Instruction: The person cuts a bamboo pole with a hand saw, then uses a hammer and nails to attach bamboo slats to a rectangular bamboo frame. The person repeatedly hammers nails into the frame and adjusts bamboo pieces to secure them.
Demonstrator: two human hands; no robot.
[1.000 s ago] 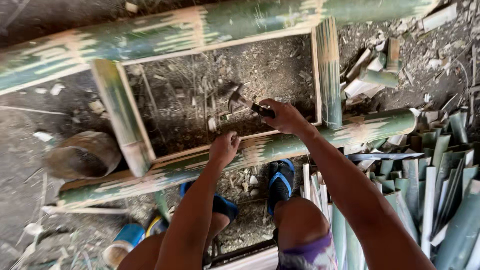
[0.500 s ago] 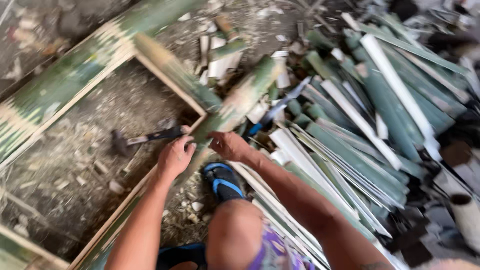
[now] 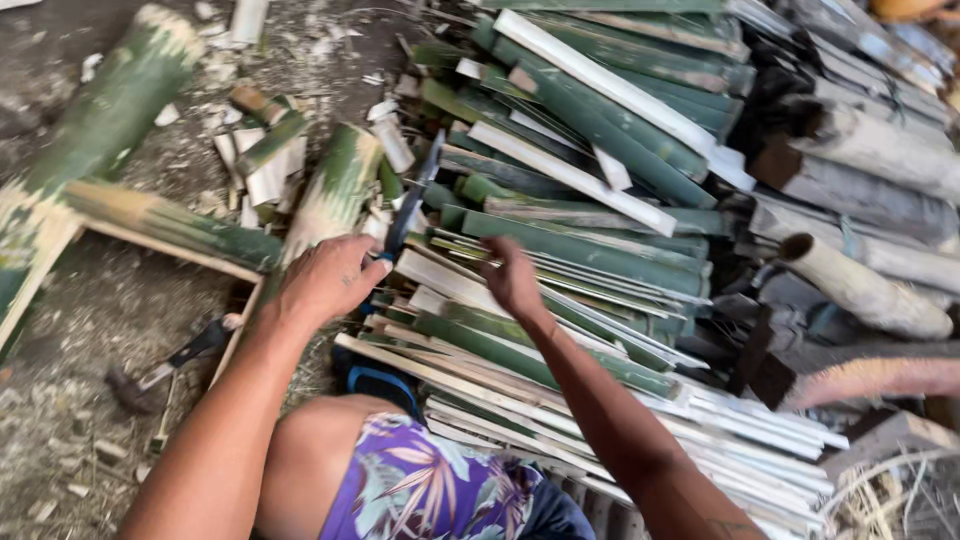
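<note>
Two hands at a pile of split bamboo strips (image 3: 600, 230)
Left hand (image 3: 325, 280) grips a dark blade (image 3: 412, 200) beside the pile; right hand (image 3: 515, 280) rests on the strips, fingers' state unclear.

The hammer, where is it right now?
In the head view the hammer lies on the chip-strewn ground at lower left, inside the bamboo frame, just left of the left forearm and below the left hand.

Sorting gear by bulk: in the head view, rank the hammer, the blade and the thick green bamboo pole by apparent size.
1. Thick green bamboo pole, clearly largest.
2 and 3. Blade and hammer look alike in length; no ranking.
</note>
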